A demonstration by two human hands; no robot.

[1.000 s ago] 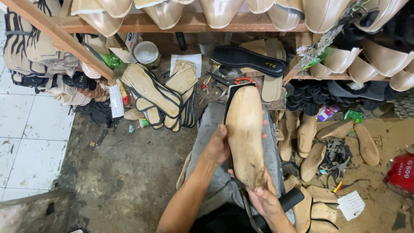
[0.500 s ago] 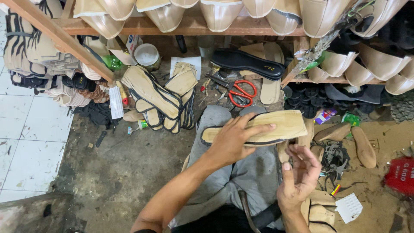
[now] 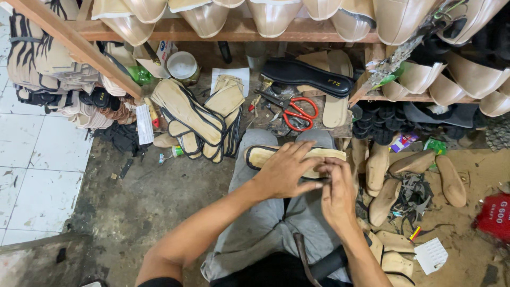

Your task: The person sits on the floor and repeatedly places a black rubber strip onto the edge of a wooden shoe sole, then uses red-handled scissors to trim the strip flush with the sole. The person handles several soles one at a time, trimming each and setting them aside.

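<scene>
the tan insole [image 3: 265,155] with its dark edging lies across the person's knees, the left hand [image 3: 284,171] spread flat on top pressing it down while the right hand [image 3: 336,194] pinches its near edge. it looks light, thin and bendy, best gripped along the bound rim rather than mid-sheet.

Left hand [image 3: 284,172] lies flat, fingers spread forward; right hand [image 3: 336,191] beside it, fingertips pinched together
</scene>
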